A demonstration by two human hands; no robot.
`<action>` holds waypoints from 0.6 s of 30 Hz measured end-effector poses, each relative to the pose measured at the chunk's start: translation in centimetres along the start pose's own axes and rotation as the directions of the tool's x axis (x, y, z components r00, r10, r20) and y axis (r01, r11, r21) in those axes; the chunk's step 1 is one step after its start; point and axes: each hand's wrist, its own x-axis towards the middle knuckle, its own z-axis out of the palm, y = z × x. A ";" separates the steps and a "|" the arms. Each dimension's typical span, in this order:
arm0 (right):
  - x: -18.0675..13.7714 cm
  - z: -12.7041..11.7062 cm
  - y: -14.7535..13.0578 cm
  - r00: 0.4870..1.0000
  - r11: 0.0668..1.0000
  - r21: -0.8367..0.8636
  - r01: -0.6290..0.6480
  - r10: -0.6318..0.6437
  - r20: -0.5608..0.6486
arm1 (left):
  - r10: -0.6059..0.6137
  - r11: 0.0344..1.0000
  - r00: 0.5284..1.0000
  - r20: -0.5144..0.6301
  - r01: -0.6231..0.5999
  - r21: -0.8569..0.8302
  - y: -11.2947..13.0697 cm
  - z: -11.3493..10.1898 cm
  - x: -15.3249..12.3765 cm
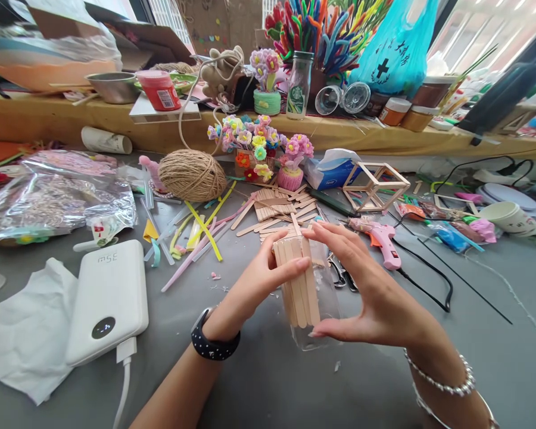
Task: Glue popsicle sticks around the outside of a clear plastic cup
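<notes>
A clear glass jar (326, 301) lies on the grey table with several wooden craft sticks (298, 280) stuck side by side along its wall. My left hand (259, 280), with a black watch on the wrist, presses its fingers against the sticks from the left. My right hand (361, 286) wraps round the jar from the right, thumb under its base and fingertips on the top of the sticks. A bracelet circles the right wrist.
Loose craft sticks (277, 211) lie just behind the jar. A pink glue gun (384, 241) and scissors (342, 277) sit to the right, a wooden stick cube (373, 185) behind. A twine ball (192, 174), pipe-cleaner flowers (254, 146), white power bank (109, 298) and tissue (22, 333) are left.
</notes>
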 end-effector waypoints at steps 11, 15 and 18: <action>-0.1 -0.2 -0.2 1.000 1.000 -0.008 0.000 0.000 0.023 | -0.006 0.997 1.000 -0.001 0.006 0.073 0.3 -0.1 0.1; -0.1 -0.3 -0.4 1.000 1.000 -0.030 0.005 -0.005 0.026 | 0.010 0.998 1.000 -0.009 -0.009 0.065 0.1 -0.1 0.0; -0.1 -0.3 -0.5 0.999 0.999 -0.042 0.002 -0.001 0.039 | 0.004 0.998 1.000 -0.012 -0.003 0.065 0.0 -0.1 0.1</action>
